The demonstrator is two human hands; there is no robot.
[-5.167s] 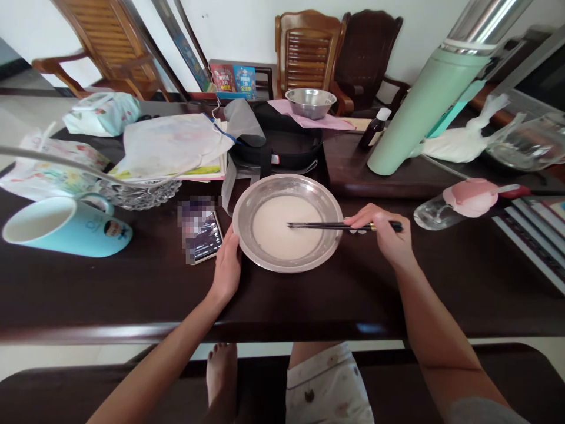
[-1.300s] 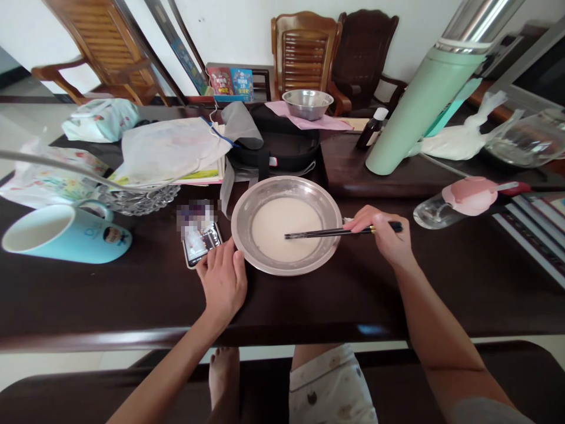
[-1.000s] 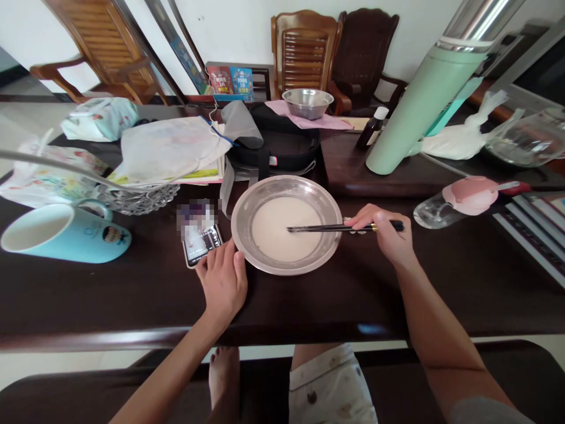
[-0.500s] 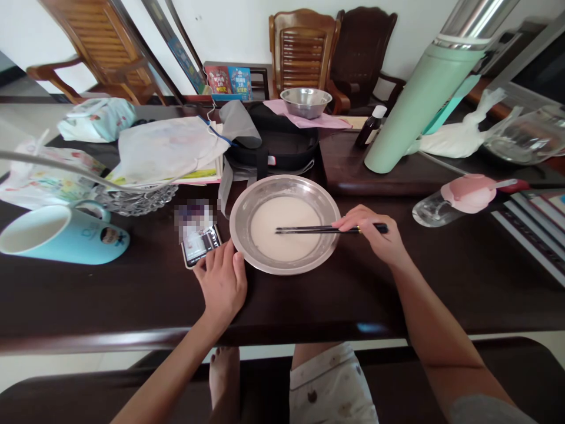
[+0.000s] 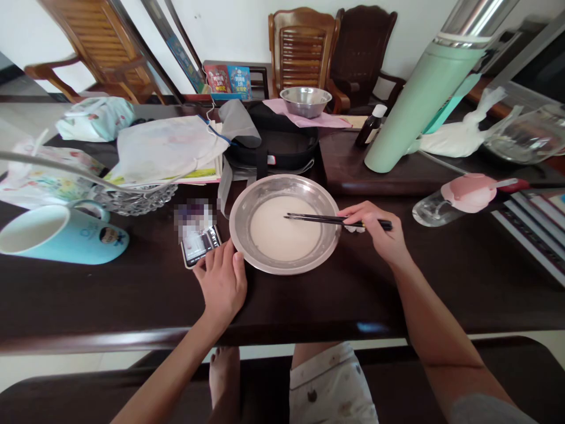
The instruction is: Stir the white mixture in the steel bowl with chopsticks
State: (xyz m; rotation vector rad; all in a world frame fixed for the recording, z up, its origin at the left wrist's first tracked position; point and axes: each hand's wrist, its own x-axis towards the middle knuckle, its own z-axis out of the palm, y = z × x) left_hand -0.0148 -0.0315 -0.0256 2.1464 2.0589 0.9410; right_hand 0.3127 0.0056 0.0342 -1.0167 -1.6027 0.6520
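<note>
The bowl (image 5: 242, 229), shiny steel with a broad rim, sits upright on the worktop (image 5: 335, 297). Off-white liquid (image 5: 282, 241) covers its bottom, the sloping wall showing above. The chopsticks (image 5: 316, 218), black with a gold band, reach in over the right rim, tips close together. The phone (image 5: 198, 246) lies face up just left, screen lit.

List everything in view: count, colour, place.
Bowls: 2, silver, centre and back
Liquid: one bowlful, whitish, centre
Chopsticks: 2, black, over liquid
Phone: 1, dark screen, left
Mug: 1, blue, left
Dish: 1, clear, behind mug
Sheet: 1, pink, back
Case: 1, black, back
Flask: 1, green, right
Bottles: 2, dark and clear, right
Bags: several, pale, both sides
Pot: 1, clear, right
Books: several, mixed, right and back
Chairs: 3, brown, back
Table: 1, brown, beneath
Left hand: 1, beside phone
Right hand: 1, on chopsticks
Foot: 1, below table
</note>
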